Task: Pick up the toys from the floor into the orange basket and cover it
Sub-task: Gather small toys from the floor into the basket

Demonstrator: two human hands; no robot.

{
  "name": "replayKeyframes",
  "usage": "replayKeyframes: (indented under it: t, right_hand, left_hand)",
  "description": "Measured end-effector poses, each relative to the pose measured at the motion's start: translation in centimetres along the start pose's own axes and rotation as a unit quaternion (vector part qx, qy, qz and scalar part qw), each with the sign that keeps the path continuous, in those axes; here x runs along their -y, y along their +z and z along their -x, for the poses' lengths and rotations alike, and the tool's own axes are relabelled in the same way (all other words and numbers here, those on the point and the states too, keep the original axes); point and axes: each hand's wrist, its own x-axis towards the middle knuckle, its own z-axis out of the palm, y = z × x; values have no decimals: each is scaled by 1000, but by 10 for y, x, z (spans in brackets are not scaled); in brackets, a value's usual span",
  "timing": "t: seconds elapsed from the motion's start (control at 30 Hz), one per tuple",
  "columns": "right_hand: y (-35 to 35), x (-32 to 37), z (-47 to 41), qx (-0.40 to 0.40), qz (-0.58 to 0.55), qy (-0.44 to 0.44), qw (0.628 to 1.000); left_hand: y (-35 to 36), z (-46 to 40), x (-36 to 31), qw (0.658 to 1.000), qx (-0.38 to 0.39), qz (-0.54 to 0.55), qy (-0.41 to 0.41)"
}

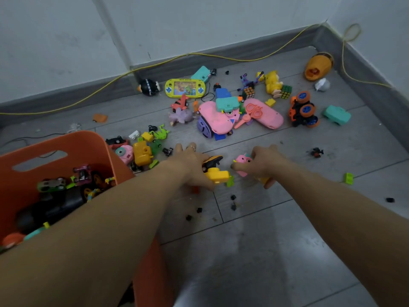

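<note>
Toys lie under both hands: left grip [190,165] holds a yellow toy [218,175], right grip [263,165] clasps a pink toy [241,161].

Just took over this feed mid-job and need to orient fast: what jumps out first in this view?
Two bare arms reach forward over the grey floor: the left hand grips a yellow and black toy, and the right hand holds a pink toy. The orange basket sits at lower left, already partly filled. Beyond the hands, a bright scatter of toys lies near the wall, centred on a pink case.
</note>
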Motion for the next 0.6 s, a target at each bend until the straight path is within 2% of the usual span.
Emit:
replayKeyframes:
  t: [0.2, 0.33, 0.4, 0.5, 0.6]
  right_hand:
    - [7, -3, 27, -6, -144, -4, 990]
    - [-13, 14, 57, -11, -236, -32, 971]
    - [-33, 30, 76, 3, -277, -58, 959]
    - [-60, 65, 117, 36, -316, -131, 939]
    - [-71, 108, 164, 72, -284, -218, 931]
  left_hand:
    - [-36, 31, -5, 997, -65, 31, 18]
    - [-66, 71, -2, 987, -152, 40, 36]
    - [-87, 104, 6, 977, -195, 77, 29]
    - [-118, 160, 36, 964, -204, 171, 5]
    - [-128, 205, 79, 947, -208, 243, -20]
